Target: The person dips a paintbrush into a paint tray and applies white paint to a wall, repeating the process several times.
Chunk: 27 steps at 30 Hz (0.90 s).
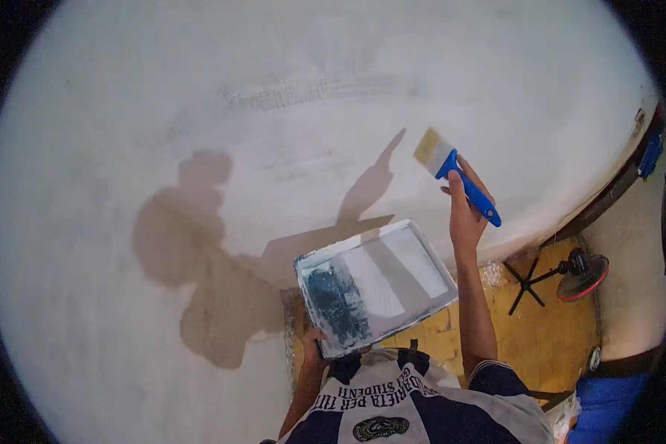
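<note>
My right hand is closed around the blue handle of a flat paintbrush. Its pale bristles point up and to the left, in front of a whitish wall. In my left hand is a paint tray, gripped at its lower left corner and held out before my chest. White paint coats much of the tray, and a dark blue-grey patch covers its left part. Faint grey streaks mark the wall above the tray.
A black stand fan with a red rim is on the yellowish tiled floor at the right. Blue cloth or plastic lies at the lower right. Shadows of my head, arm and tray fall on the wall.
</note>
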### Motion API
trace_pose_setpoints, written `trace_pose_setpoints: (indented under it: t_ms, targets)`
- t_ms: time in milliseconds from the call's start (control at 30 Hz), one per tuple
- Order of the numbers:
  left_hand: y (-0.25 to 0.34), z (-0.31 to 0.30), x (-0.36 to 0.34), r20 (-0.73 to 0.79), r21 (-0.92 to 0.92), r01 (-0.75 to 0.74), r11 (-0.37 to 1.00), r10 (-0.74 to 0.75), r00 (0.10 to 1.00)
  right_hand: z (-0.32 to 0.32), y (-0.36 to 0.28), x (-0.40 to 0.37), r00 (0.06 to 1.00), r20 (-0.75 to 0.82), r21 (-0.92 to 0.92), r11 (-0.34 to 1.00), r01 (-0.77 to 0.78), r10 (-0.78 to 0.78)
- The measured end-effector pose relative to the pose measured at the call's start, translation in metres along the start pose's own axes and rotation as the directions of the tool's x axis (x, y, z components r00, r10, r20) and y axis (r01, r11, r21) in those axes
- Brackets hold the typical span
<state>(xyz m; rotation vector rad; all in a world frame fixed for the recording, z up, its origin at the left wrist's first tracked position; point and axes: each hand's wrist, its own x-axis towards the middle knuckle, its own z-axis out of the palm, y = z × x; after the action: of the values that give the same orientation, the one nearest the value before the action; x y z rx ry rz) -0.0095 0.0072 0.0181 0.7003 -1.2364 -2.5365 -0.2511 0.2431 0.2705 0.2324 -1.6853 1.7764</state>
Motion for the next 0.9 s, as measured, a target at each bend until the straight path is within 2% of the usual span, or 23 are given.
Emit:
trace_pose_setpoints:
  t_ms: [67,100,200,333,367,400,467,533,633,733,800,900]
  targets:
    - [0.001,0.006,0.002,-0.005,0.005,0.011,1.000,-0.011,1.000,0.018,0.014,0.007,0.986,-0.062,-0.017,0.988,0.153,-0.154]
    - [0.007,0.006,0.001,-0.013,0.009,0.036,0.999,-0.036,0.999,0.026,0.028,0.010,0.962,-0.055,-0.160,0.954,0.255,-0.266]
    - [0.009,0.012,0.002,-0.031,0.021,0.095,0.995,-0.094,0.995,0.059,0.045,0.014,0.860,0.025,-0.380,0.791,0.479,-0.509]
    - [-0.001,0.004,0.000,-0.042,0.037,0.142,0.989,-0.140,0.989,0.119,0.060,-0.010,0.831,0.108,-0.299,0.779,0.551,-0.546]
    - [-0.003,0.006,-0.002,-0.043,0.038,0.149,0.988,-0.147,0.988,0.126,0.067,-0.014,0.824,0.199,-0.334,0.754,0.566,-0.530]
    - [-0.004,0.005,-0.002,-0.043,0.042,0.154,0.987,-0.153,0.987,0.140,0.064,-0.020,0.789,0.199,-0.311,0.726,0.614,-0.582]
    - [-0.005,0.005,-0.003,-0.041,0.046,0.163,0.986,-0.161,0.986,0.155,0.057,-0.040,0.829,0.269,-0.177,0.821,0.543,-0.490]
    - [-0.006,0.002,-0.004,-0.039,0.053,0.170,0.984,-0.168,0.985,0.164,0.047,-0.049,0.808,0.348,-0.089,0.841,0.533,-0.475]
    - [-0.006,0.002,-0.006,-0.035,0.056,0.176,0.983,-0.174,0.984,0.163,0.029,-0.044,0.805,0.324,0.064,0.860,0.506,-0.498]
    - [-0.005,0.000,-0.005,-0.037,0.073,0.184,0.980,-0.182,0.983,0.139,0.038,-0.017,0.806,0.268,-0.051,0.828,0.558,-0.527]
    - [-0.003,-0.002,-0.005,-0.031,0.076,0.199,0.977,-0.197,0.980,0.115,0.051,0.005,0.857,0.141,-0.078,0.858,0.508,-0.495]
    - [0.002,-0.005,-0.004,-0.018,0.081,0.217,0.973,-0.217,0.976,0.076,0.053,0.019,0.901,0.042,-0.152,0.889,0.433,-0.431]
